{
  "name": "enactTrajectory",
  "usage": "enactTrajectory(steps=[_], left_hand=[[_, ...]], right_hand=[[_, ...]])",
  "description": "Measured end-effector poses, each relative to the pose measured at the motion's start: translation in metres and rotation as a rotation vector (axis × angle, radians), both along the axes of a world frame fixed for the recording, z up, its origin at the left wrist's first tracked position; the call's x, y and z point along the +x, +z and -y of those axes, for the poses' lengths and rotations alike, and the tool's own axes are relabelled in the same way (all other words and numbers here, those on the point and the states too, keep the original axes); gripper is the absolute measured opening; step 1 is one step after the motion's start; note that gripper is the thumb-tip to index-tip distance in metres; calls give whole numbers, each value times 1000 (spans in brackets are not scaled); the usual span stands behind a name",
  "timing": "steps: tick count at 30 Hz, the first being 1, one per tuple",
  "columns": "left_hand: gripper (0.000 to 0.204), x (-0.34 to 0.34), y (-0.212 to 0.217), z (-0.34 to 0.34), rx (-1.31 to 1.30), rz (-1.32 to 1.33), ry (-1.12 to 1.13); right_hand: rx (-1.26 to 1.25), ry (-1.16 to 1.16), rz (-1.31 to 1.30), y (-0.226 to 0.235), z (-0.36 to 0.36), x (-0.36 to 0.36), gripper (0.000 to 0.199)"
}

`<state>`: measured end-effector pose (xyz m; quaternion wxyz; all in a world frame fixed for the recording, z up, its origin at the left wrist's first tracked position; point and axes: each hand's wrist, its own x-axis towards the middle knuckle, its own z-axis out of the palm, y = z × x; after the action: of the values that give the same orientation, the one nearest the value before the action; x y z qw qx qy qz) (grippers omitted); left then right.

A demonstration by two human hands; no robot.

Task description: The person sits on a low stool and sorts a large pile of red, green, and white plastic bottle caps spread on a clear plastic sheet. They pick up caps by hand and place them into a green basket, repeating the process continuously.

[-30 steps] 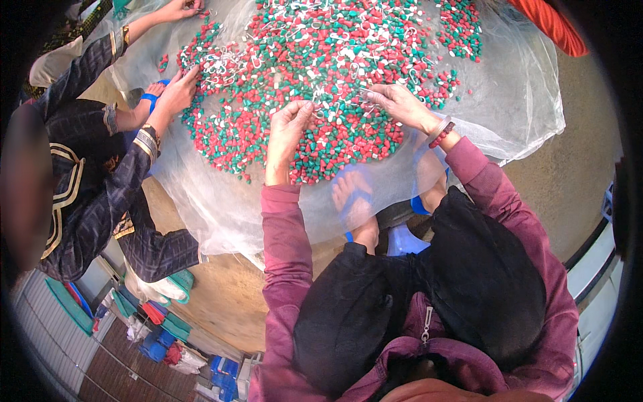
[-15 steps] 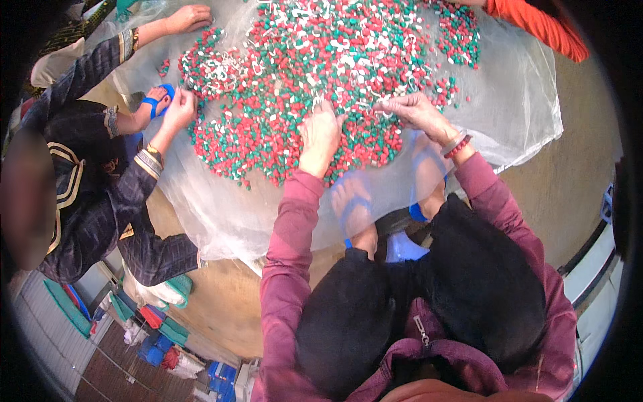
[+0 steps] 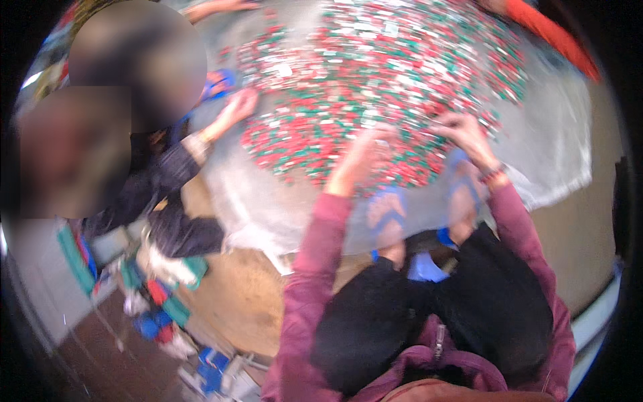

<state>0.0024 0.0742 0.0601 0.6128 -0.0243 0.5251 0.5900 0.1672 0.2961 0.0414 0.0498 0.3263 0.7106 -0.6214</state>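
A wide spread of small red, green and white pieces (image 3: 301,144) lies before me, the picture smeared by motion. Over its near part is my left hand (image 3: 367,153), reaching in among the pieces; blur hides what its fingers do. My right hand (image 3: 471,139) hovers at the right side of the spread, thumb and fingertips brought together in a pinch. Whatever may sit in that pinch is too small and blurred to name. Some paler white bits, strip-like or curled, are mixed in between the two hands.
A translucent plastic sheet (image 3: 552,144) lies under the pieces and over my sandalled feet (image 3: 387,218). At left, a co-worker's hand (image 3: 240,107) touches the spread's edge. Another person's orange sleeve (image 3: 556,37) reaches in at far right. Bags and bundles (image 3: 161,321) lie lower left.
The whole view has swung left, so the spread and both my hands sit farther right in the picture. Both hands stay over the pieces. The co-worker on the left leans closer in.
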Motion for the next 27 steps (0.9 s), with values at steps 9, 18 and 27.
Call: enactTrajectory(steps=[9, 18, 27], left_hand=[[16, 64, -48, -39, -267, -1728, -840], [21, 44, -47, -15, -296, -1379, -574], [17, 16, -19, 9, 376, 101, 211]], right_hand=[[-536, -205, -23, 6, -5, 6, 18], [-692, -352, -129, 7, 4, 19, 18], [-552, -184, -105, -9, -7, 27, 20]])
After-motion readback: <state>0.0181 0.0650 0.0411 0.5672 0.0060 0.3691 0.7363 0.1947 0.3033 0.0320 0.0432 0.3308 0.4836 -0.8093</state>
